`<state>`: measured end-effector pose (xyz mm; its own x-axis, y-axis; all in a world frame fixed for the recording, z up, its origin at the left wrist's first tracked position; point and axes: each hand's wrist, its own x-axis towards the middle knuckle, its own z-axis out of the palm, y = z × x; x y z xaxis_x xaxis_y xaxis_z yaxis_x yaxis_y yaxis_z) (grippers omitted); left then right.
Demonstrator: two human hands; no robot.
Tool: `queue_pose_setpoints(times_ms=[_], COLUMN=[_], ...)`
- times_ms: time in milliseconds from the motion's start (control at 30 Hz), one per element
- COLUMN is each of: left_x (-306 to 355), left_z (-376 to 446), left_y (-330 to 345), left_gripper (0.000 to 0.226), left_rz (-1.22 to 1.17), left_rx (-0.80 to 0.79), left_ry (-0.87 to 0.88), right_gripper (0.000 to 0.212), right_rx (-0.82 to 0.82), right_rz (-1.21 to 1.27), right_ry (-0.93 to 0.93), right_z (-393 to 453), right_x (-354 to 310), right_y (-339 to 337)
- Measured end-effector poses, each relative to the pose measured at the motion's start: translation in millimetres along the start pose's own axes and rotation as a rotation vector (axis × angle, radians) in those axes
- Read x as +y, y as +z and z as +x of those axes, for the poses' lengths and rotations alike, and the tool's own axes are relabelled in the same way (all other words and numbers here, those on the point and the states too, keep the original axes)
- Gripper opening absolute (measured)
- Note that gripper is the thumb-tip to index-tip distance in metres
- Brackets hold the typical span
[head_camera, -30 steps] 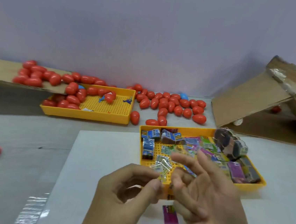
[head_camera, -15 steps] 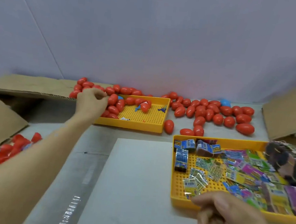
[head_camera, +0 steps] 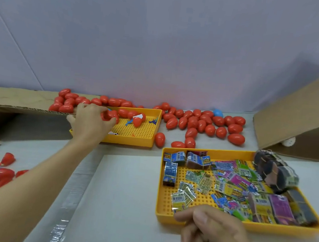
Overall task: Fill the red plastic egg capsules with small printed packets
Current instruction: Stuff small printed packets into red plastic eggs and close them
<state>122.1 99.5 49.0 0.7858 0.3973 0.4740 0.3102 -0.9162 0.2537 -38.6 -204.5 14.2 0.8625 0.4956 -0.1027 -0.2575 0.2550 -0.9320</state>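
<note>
Left grip (head_camera: 93, 120) grasped red capsule (head_camera: 110, 115) at far tray (head_camera: 148, 141); right grip (head_camera: 215, 237) pinched packet (head_camera: 178, 203). Next: open capsule.

Left hand (head_camera: 91, 121) around a red egg capsule (head_camera: 110, 115) in the far yellow tray (head_camera: 139, 138).

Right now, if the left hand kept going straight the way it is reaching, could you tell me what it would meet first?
Most likely the red eggs at the near-left corner of the far yellow tray: the left hand is already at them, though actual contact is hard to judge.
</note>
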Motion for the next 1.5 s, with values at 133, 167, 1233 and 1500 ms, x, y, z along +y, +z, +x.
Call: queue_pose_setpoints(times_ms=[133, 167, 1233, 1500], left_x=[20, 25, 52, 54], left_z=[-61, -81, -223, -223], left_y=[-39, -52, -76, -79], left_gripper=[0.029, 0.031, 0.034, 0.036], left_rz=[-0.650, -0.871, -1.573, -1.554], left_rx=[-0.081, -0.220, -0.636, -0.764], left_ry=[0.123, 0.104, -0.143, -0.160], right_gripper=[0.069, 0.067, 0.039, 0.043], right_rx=[-0.010, -0.009, -0.068, -0.027], right_rz=[0.015, 0.009, -0.218, -0.185], right_ry=[-0.036, -0.049, 0.159, 0.164], right_z=[0, 0, -24, -26], right_x=[1, 1, -15, -19], right_y=[0, 0, 14, 16])
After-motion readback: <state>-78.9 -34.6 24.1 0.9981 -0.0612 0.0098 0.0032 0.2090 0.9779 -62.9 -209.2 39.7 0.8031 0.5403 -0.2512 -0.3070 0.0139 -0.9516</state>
